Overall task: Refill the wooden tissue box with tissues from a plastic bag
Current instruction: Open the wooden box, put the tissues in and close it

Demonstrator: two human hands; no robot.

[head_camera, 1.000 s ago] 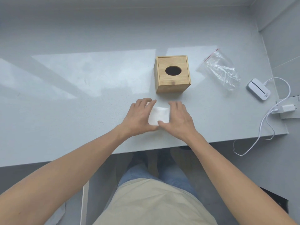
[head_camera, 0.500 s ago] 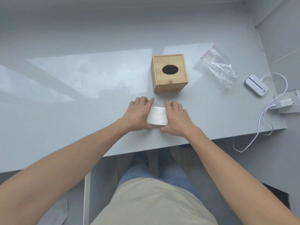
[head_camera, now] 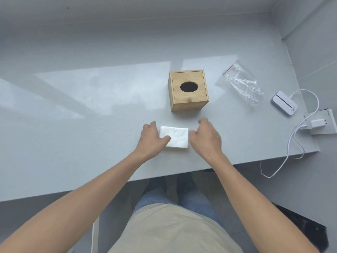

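Observation:
A white stack of tissues (head_camera: 176, 137) lies flat on the grey table (head_camera: 91, 115), a short way in front of the wooden tissue box (head_camera: 188, 91). The box stands upright with its lid on and a dark oval hole in the top. My left hand (head_camera: 152, 137) rests against the stack's left side, thumb on its top. My right hand (head_camera: 206, 136) hovers just right of the stack, fingers curled and apart, holding nothing. The clear plastic bag (head_camera: 240, 83) with a red seal strip lies crumpled and looks empty to the right of the box.
At the table's right end lie a small white device (head_camera: 284, 103), a white charger plug (head_camera: 315, 123) on a white block, and a white cable (head_camera: 291, 143) hanging over the edge. The table's front edge runs just below my wrists.
My right hand has come off the tissue stack and moved to the right. The stack, pressed between both hands before, now lies flat with only my left hand on it.

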